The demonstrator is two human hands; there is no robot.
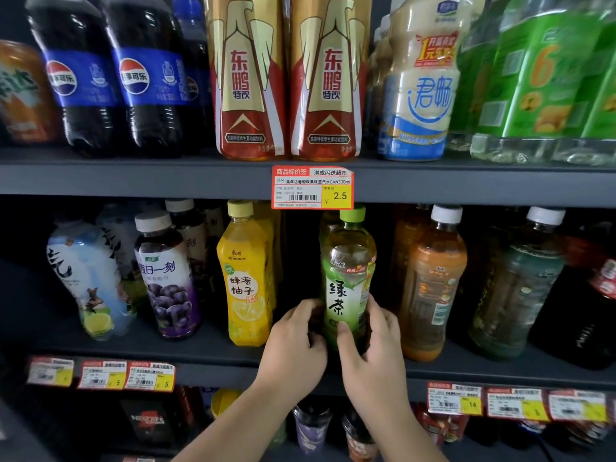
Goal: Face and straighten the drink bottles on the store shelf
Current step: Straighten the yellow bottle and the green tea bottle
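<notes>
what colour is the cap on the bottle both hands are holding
Green; the cap of the green tea bottle shows in the head view.

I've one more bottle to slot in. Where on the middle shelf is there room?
Widest gap: between the yellow honey-pomelo bottle and the green tea bottle, partly filled by the left hand. Right hand also grips the tea. Narrower gap before the orange-brown bottle. The left end, around the grape bottle, is crowded.
</notes>
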